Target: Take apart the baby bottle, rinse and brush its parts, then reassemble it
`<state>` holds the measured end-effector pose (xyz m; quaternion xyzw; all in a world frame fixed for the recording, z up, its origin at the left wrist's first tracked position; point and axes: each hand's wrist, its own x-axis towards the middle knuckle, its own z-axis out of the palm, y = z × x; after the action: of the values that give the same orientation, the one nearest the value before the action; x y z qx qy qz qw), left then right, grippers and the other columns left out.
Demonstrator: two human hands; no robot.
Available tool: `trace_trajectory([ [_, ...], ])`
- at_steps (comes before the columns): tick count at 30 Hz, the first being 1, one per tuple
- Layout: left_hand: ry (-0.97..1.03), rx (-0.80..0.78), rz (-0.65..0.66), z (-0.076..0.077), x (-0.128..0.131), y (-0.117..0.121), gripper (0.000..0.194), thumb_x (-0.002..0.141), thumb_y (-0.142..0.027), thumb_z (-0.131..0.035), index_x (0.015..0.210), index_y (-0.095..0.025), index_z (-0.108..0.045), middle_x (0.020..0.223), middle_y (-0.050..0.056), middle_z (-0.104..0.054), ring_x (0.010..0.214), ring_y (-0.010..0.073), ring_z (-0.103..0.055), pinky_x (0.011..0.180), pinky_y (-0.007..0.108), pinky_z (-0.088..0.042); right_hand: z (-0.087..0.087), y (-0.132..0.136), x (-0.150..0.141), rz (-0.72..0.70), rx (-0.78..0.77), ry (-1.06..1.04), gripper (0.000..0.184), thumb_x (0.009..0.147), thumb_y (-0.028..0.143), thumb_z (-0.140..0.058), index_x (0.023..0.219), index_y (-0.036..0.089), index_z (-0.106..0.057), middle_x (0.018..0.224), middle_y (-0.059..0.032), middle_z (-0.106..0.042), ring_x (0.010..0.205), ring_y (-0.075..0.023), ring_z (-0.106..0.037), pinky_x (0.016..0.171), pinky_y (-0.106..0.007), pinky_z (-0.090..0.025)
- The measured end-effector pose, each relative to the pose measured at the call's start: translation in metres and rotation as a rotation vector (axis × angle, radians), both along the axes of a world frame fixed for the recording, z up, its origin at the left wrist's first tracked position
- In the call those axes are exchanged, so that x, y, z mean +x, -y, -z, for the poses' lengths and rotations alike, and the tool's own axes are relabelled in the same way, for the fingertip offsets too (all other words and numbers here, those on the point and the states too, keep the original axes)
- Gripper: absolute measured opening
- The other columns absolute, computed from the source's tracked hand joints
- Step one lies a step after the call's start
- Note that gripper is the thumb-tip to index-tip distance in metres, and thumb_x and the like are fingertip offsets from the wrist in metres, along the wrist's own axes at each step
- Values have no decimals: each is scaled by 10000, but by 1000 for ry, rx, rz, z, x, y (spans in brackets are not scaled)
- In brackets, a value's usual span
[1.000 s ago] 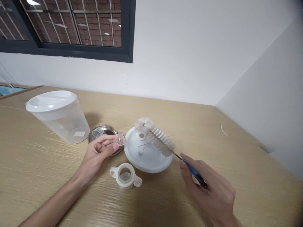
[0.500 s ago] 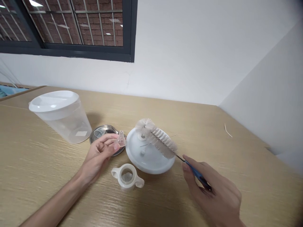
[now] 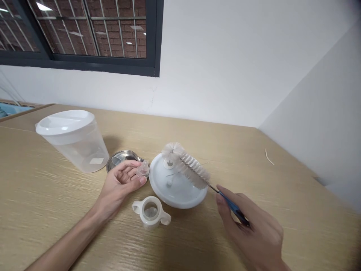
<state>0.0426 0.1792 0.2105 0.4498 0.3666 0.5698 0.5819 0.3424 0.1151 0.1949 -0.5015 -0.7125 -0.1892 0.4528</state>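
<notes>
A clear silicone bottle nipple [image 3: 143, 169] rests on the fingertips of my left hand [image 3: 120, 180], tilted, with the thumb a little apart below it. My right hand [image 3: 251, 222] grips the blue handle of a bottle brush [image 3: 194, 171], whose white bristles point up and left over a round white dish [image 3: 180, 199]. A small white knob and a thin wire show on the dish. Just in front of the dish stands a small two-handled bottle [image 3: 150, 216], open at the top. Behind my left hand lies a shiny metal tray [image 3: 113, 155] with a clear piece in it.
A translucent pitcher [image 3: 81, 150] with a white lid stands at the left on the wooden table [image 3: 225, 143]. Near the right side lies a thin pale strip [image 3: 269, 157]. A white wall and a barred window [image 3: 98, 34] are behind the table.
The nipple has tipped over in my left hand, from upright to slanted, and the thumb has moved down away from it. The brush and my right hand are nearly still.
</notes>
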Motion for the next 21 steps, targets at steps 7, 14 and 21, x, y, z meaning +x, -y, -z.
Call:
trace_trajectory([
  [7, 21, -8, -3, -2, 0, 1, 312, 714, -173, -883, 979, -213, -722, 957, 52, -787, 993, 195, -748, 848, 250, -597, 1, 0, -1, 19, 14, 0, 185, 903, 120, -682, 1064, 203, -716, 639, 49, -613, 453, -58, -488, 498, -214, -416],
  [14, -1, 56, -3, 3, -1, -2, 343, 694, -135, -885, 997, -209, -742, 1008, 47, -766, 962, 172, -734, 832, 235, -608, 0, 0, -2, 2, 24, -14, 192, 898, 94, -687, 1061, 192, -709, 676, 40, -636, 463, -47, -468, 508, -208, -417],
  [21, -302, 299, -204, 12, -1, 0, 270, 743, -163, -841, 995, -243, -787, 1101, 52, -733, 1043, 213, -706, 972, 346, -599, 1, 4, -2, -90, 18, 16, 236, 888, 80, -683, 1087, 205, -704, 708, 26, -679, 523, -78, -584, 537, -219, -458],
])
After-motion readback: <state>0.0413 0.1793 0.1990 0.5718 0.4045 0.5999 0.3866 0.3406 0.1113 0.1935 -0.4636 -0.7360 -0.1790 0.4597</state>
